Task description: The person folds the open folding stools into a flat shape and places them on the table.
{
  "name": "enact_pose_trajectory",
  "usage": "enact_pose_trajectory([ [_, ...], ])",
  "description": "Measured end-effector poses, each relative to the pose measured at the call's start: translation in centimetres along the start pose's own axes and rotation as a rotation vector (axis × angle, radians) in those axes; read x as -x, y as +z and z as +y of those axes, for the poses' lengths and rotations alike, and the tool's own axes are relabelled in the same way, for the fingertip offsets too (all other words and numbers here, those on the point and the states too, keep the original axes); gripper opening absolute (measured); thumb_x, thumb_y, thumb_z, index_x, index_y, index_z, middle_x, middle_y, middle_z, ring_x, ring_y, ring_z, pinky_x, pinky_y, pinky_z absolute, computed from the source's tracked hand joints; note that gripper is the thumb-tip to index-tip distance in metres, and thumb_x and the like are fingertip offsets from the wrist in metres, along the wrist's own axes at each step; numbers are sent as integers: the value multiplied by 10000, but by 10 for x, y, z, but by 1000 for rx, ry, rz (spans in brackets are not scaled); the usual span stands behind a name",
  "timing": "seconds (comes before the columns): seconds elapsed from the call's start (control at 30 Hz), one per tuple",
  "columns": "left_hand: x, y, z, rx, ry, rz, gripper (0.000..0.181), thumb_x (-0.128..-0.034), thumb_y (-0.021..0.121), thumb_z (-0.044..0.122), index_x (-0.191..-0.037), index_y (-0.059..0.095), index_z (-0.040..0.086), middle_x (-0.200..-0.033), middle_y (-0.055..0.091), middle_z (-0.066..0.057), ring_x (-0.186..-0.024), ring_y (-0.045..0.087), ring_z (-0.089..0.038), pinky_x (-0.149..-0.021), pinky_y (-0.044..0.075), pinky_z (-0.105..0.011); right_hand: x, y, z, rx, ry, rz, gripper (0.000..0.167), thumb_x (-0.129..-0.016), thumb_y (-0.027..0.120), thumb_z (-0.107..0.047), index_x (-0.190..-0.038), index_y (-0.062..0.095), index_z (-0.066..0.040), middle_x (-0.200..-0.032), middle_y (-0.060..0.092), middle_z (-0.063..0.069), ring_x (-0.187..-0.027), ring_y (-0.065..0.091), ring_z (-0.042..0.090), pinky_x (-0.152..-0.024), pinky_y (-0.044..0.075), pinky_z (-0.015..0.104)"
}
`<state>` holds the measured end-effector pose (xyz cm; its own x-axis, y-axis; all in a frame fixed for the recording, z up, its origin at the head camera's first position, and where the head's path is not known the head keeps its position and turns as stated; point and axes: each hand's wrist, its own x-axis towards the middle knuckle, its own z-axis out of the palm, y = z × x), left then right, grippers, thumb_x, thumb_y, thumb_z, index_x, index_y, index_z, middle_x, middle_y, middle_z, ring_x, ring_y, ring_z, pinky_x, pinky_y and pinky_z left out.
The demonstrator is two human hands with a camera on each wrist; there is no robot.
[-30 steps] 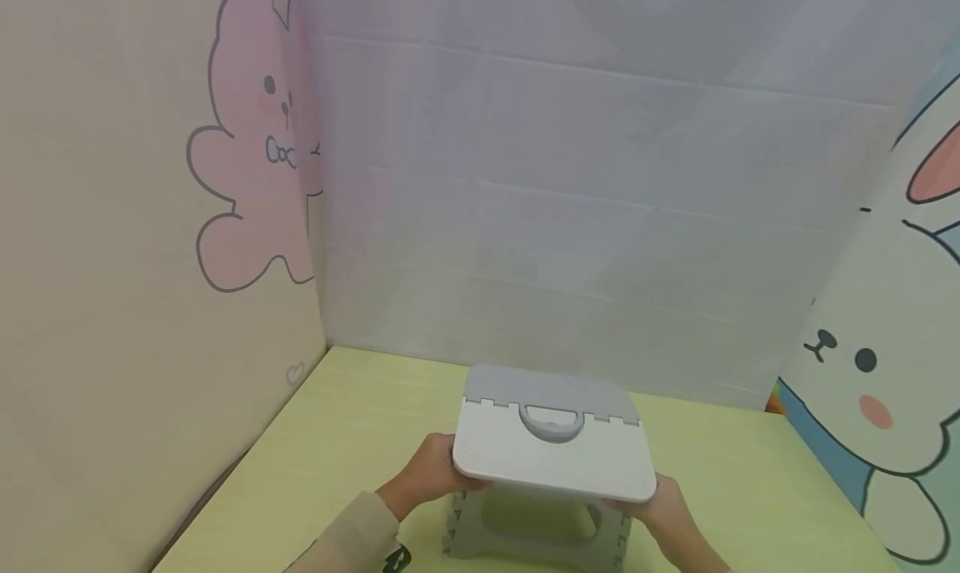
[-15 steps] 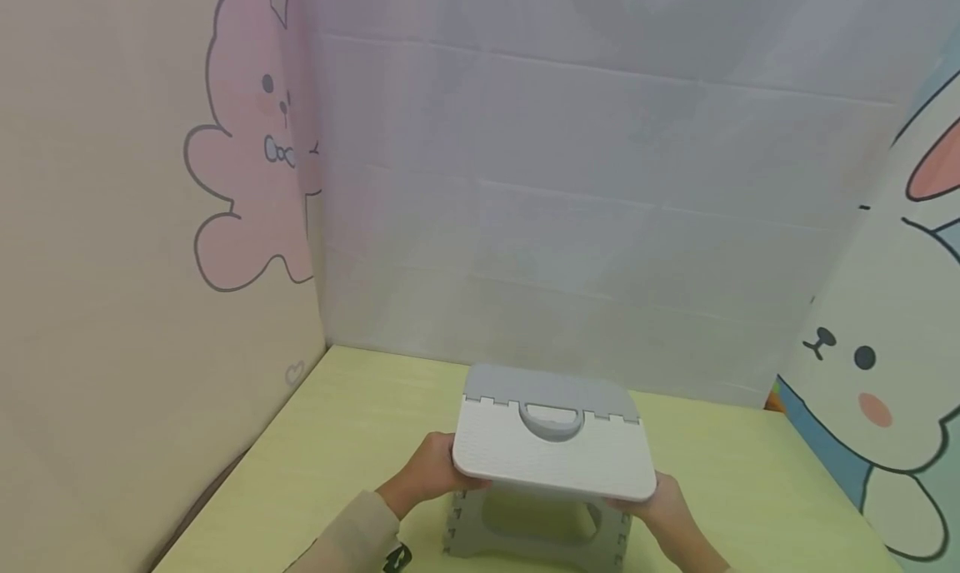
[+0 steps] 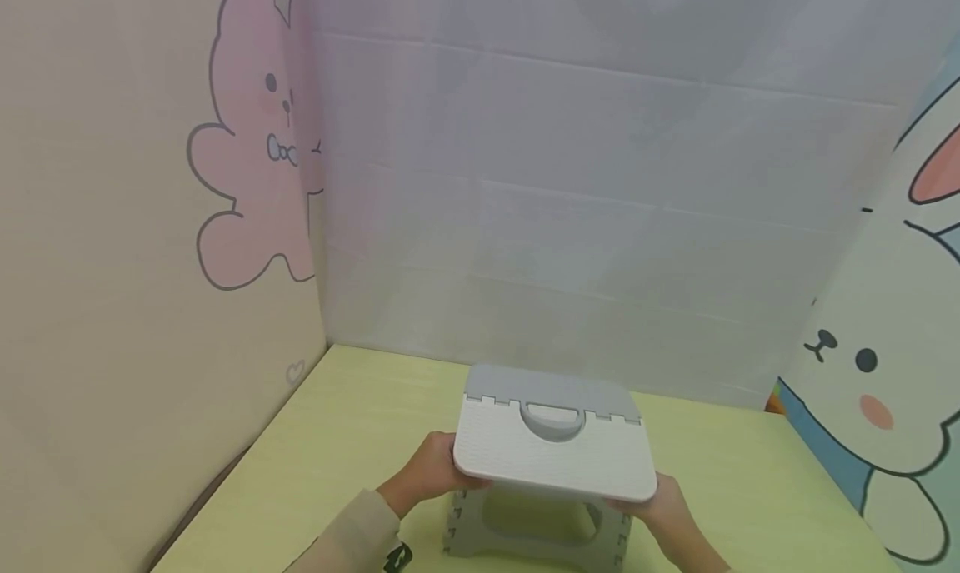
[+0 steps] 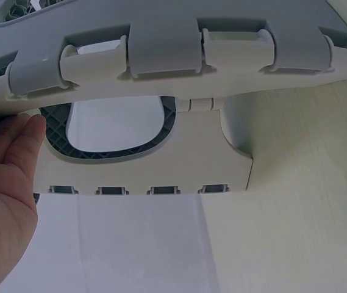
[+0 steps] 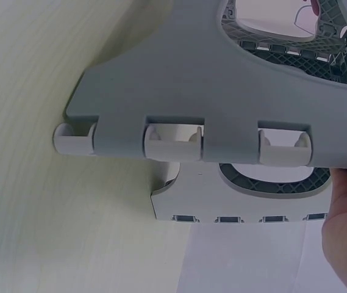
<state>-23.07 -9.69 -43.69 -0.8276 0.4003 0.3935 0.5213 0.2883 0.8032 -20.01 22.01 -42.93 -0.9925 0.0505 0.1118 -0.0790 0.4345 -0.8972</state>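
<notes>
A folding step stool, white in front and grey behind, stands unfolded on the table in the head view. A grey curved handle lies across the middle of its top. My left hand grips the left end of the top, fingers tucked beneath the edge. At the opposite end my right hand holds the edge the same way. The left wrist view shows hinged panels close to my left fingers. Grey hinged leg panels fill much of the right wrist view. The undersides of both grips are partly hidden.
The pale yellow table spreads on both sides of the stool. A whitish sheet wall rises behind it. Side walls carry a pink cartoon figure at left and a white rabbit at right.
</notes>
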Motion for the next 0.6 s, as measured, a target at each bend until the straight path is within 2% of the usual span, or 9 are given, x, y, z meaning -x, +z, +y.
enact_pose_trajectory([
  [0.4, -1, -2, 1, 4, 26, -5, 381, -660, 840, 32, -985, 680, -88, -918, 712, -183, -810, 661, -90, -695, 541, -248, -1, -1, 2, -39, -17, -18, 422, -683, 760, 60, -1068, 611, 148, -1013, 683, 223, -798, 622, 42, -748, 527, 267],
  [0.6, -2, -2, 0, -24, -7, 5, 372, -655, 842, 54, -972, 690, -68, -907, 715, -170, -785, 645, -63, -684, 538, -248, -3, 0, 1, -21, -20, -21, 438, -690, 767, 29, -1089, 615, 126, -1032, 680, 219, -836, 639, 99, -771, 531, 297],
])
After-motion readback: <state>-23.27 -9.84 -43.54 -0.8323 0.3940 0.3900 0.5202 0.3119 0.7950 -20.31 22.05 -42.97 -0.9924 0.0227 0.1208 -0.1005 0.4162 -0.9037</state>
